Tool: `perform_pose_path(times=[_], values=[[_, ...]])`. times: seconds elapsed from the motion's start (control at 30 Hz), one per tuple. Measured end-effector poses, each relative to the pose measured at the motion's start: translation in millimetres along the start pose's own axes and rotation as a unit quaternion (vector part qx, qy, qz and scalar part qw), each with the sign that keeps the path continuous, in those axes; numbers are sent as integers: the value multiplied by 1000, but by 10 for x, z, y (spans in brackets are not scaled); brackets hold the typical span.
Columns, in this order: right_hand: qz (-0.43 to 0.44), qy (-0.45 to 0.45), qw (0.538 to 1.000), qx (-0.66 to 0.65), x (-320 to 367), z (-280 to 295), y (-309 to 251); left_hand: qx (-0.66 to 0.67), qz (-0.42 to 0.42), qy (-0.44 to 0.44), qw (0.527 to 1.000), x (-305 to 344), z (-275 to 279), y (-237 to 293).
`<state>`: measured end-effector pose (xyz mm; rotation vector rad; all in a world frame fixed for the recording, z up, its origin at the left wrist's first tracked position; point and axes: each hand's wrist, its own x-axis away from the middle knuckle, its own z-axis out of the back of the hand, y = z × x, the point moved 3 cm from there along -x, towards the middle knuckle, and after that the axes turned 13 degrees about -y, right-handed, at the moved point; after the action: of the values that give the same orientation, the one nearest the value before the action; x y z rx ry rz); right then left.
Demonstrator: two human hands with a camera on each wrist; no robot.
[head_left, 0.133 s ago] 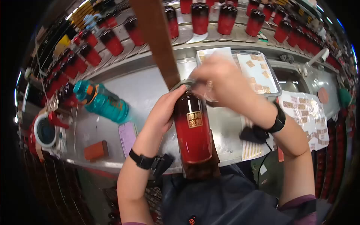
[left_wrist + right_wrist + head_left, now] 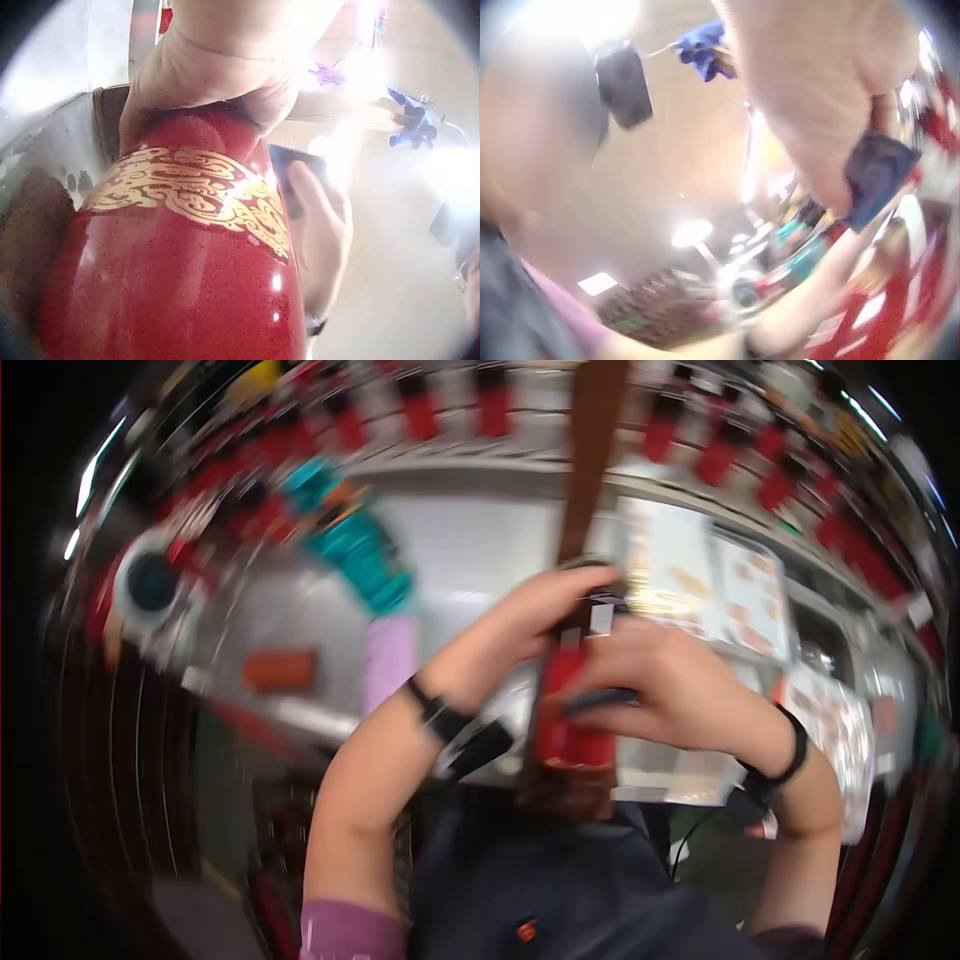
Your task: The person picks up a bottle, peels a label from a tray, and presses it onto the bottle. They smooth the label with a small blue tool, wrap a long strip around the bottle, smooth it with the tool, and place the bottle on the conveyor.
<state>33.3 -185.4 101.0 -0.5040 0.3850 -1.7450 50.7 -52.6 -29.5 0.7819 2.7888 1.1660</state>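
- So, the red bottle (image 2: 575,748) is right in front of the person, at the front edge of the desk (image 2: 465,525), neck pointing away and base toward the dark apron (image 2: 540,870).
- Left hand (image 2: 540,612) has the bottle gripped round its neck; the left wrist view shows that nicely.
- Just below that grip there's a gold band (image 2: 191,187) of swirly pattern wrapped around the red.
- Right hand (image 2: 670,685) is pinching a dark blue pad (image 2: 881,180), over the bottle's side in the head view. Pretty blurry, so I can't tell if the pad is actually touching.
- A brown beam (image 2: 592,460) runs from near the bottle's neck to the back, and there's a brown block (image 2: 568,792) by its base.
- Left side of the desk: teal flask (image 2: 360,560) lying at an angle, lilac phone (image 2: 390,660) near its lower end, orange block (image 2: 280,671) further left.
- Right side: white sheet (image 2: 665,550) with gold bits, a tray (image 2: 785,600) beside it, and another spotted sheet (image 2: 830,735) nearer the person.
- More red bottles (image 2: 415,405) with dark tops line the back, all smeared.
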Motion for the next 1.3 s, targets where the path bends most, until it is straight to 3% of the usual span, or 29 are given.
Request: perform_pose_path(times=[0.03, 0.07, 0.1, 0.13, 0.17, 0.2, 0.23, 0.3, 0.37, 0.43, 0.47, 0.5, 0.57, 0.6, 0.63, 0.7, 0.77, 0.83, 0.9, 0.97, 1.07, 1.13, 1.17, 1.23, 1.3], values=[[-5, -40, 998, -39, -2, -108, 58, -9, -8, 12, 1000, 67, 12, 64], [-61, 117, 986, -101, 83, -141, 512, -12, -13, -21, 1000, 47, 155, 31], [-100, 208, 966, 113, 207, 208, 539, 16, -13, -5, 1000, 165, 44, -8], [-129, 283, 947, 76, 288, 314, 596, 33, -42, 19, 998, 263, 11, -33], [-143, 358, 909, -155, 294, 231, 357, 31, -67, 25, 997, 378, -30, -34], [-56, 253, 966, 2, 319, 124, 95, 10, -80, 27, 996, 591, -108, -4], [32, 148, 976, 160, 336, 6, -109, -27, -108, 31, 993, 826, -163, 17], [88, 8, 996, 12, 396, -81, -367, -59, -169, 14, 984, 1041, -387, 14], [-62, 223, 963, 136, 495, 35, 152, -70, -230, 59, 969, 1519, -362, 56], [-156, 351, 916, -111, 779, 94, 483, -262, -243, 154, 921, 2265, -327, 252], [-124, 283, 951, 10, 885, 126, 438, -428, -341, 187, 816, 2691, -285, 346], [-123, 281, 952, 9, 926, 131, 328, -414, -305, 269, 814, 3104, -317, 399], [-45, 183, 982, 10, 937, 55, 75, -353, -355, 402, 766, 3896, -350, 387], [-72, 186, 978, 53, 1048, 74, 165, -334, -370, 446, 743, 4276, -366, 345], [-66, 182, 980, 49, 1083, 66, 241, -369, -380, 511, 677, 4649, -310, 275], [-144, 310, 933, -112, 1173, 114, 513, -362, -368, 619, 592, 5344, -240, 27], [-143, 291, 938, -123, 1215, 229, 830, -333, -317, 712, 530, 5892, -196, -291], [-138, 283, 937, -149, 1102, 278, 842, -312, -261, 764, 501, 6243, -170, -686], [-156, 267, 936, -166, 1029, 281, 857, -302, -206, 783, 503, 6535, -51, -1209], [-203, 329, 892, -232, 1036, 269, 929, -246, -135, 807, 519, 6764, 20, -1732], [-166, 304, 925, -157, 1127, 380, 1224, -193, -94, 825, 524, 6838, -46, -2359], [-147, 269, 940, -150, 1399, 549, 1920, -146, -74, 845, 509, 6949, -46, -2846], [-146, 270, 940, -151, 1417, 524, 1828, -124, -60, 853, 503, 7064, -26, -3117], [-237, 284, 920, -128, 1502, 433, 1558, -21, -75, 861, 503, 7244, 21, -3614], [-237, 296, 915, -137, 1543, 422, 1540, -49, -54, 898, 435, 7291, -32, -3864]])
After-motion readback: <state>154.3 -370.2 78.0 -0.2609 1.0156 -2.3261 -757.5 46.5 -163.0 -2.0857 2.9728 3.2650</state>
